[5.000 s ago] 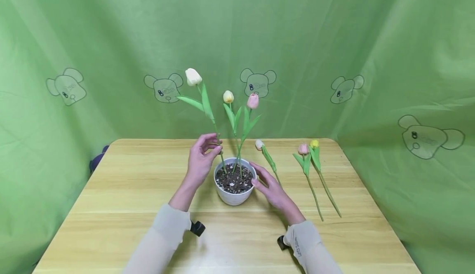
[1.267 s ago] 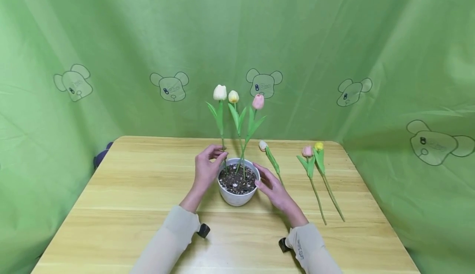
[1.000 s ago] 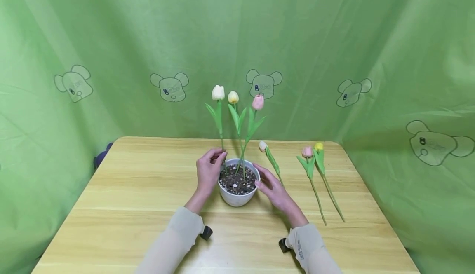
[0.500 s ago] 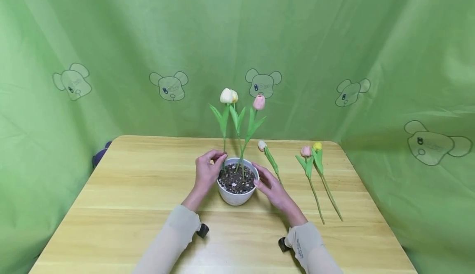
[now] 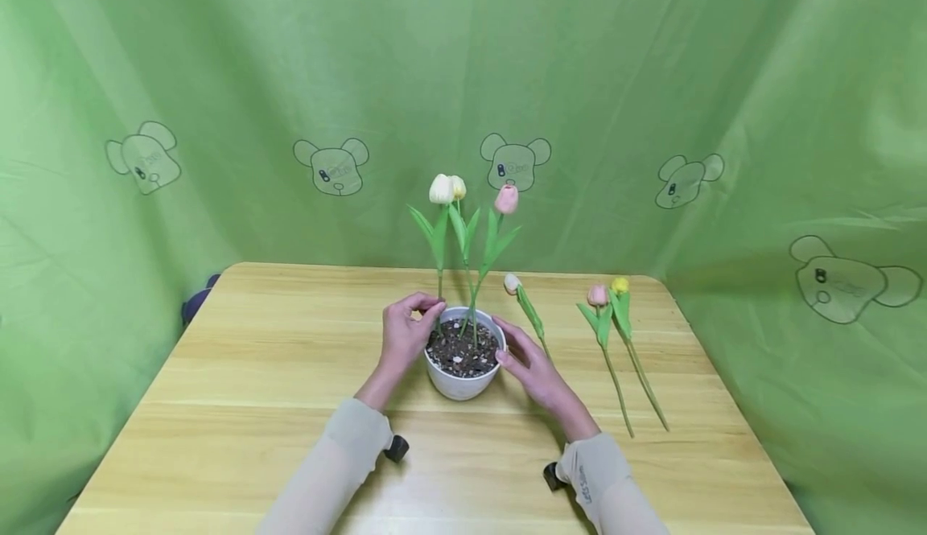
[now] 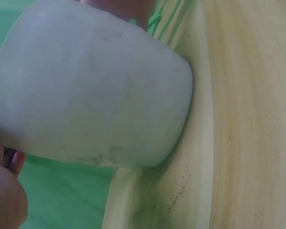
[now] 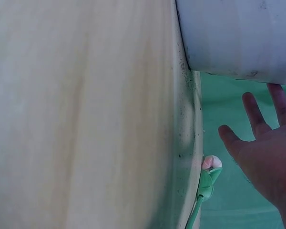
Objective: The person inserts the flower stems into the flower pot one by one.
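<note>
My left hand (image 5: 408, 334) pinches the stem of a white tulip (image 5: 441, 189) between thumb and fingertips, low down by the pot's left rim. The tulip stands nearly upright, its stem reaching down to the dark soil (image 5: 459, 358). My right hand (image 5: 533, 368) rests against the right side of the white pot (image 5: 456, 388); in the right wrist view its fingers (image 7: 254, 112) are spread and fairly straight. A pale yellow tulip (image 5: 459, 187), partly behind the white one, and a pink tulip (image 5: 507, 199) also stand in the pot, stems crossing.
To the right on the wooden table (image 5: 253, 358) lie a whitish tulip (image 5: 512, 283), a pink tulip (image 5: 597, 295) and a yellow tulip (image 5: 620, 286). Soil specks (image 6: 174, 202) dot the tabletop beside the pot. A green curtain (image 5: 405, 52) surrounds the table's back and sides.
The white tulip, tilted left five seconds ago, has come upright and lower, its bloom now beside the yellow one. My left hand has shifted down and right along with it; my right hand stays at the pot.
</note>
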Demonstrator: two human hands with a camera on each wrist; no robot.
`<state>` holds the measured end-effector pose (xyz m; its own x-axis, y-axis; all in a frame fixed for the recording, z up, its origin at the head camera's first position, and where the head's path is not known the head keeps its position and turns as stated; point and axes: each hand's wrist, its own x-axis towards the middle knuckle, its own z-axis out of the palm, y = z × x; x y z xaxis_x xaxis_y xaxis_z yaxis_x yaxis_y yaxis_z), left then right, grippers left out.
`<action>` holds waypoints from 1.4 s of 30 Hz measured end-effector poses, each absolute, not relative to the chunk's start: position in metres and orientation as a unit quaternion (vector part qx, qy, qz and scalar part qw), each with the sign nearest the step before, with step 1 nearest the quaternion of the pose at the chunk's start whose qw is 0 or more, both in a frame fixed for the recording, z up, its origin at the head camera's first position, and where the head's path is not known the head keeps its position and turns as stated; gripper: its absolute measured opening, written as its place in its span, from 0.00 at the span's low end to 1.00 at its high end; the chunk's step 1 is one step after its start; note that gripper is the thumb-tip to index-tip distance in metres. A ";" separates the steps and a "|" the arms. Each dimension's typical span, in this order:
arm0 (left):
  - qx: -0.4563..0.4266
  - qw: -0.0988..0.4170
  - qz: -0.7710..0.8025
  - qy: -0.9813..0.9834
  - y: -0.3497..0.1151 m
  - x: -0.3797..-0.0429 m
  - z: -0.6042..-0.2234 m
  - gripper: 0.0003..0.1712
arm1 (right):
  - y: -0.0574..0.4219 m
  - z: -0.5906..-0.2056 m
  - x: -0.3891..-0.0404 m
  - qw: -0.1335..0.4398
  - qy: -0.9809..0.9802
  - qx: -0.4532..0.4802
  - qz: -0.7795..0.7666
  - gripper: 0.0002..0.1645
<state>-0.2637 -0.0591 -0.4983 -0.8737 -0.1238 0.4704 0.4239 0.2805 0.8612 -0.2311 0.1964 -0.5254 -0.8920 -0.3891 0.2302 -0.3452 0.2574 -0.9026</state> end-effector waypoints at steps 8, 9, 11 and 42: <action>-0.094 0.219 -0.592 -0.770 -0.058 -0.263 -0.497 0.04 | 0.198 -0.524 -0.229 0.021 0.788 -0.234 -0.569 0.35; -0.095 0.217 -0.591 -0.771 -0.057 -0.262 -0.497 0.04 | 0.198 -0.524 -0.229 0.022 0.789 -0.232 -0.568 0.35; -0.098 0.214 -0.591 -0.772 -0.057 -0.262 -0.497 0.03 | 0.199 -0.524 -0.228 0.023 0.793 -0.228 -0.565 0.36; -0.137 0.156 -0.638 -0.741 -0.064 -0.265 -0.464 0.12 | 0.198 -0.528 -0.232 0.012 0.798 -0.233 -0.556 0.35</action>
<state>-0.2652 -0.0641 -0.4641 -0.9135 0.0036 0.4069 0.4029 0.1481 0.9032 -0.2324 0.1975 -0.5281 -0.8913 -0.3853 0.2390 -0.3577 0.2736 -0.8929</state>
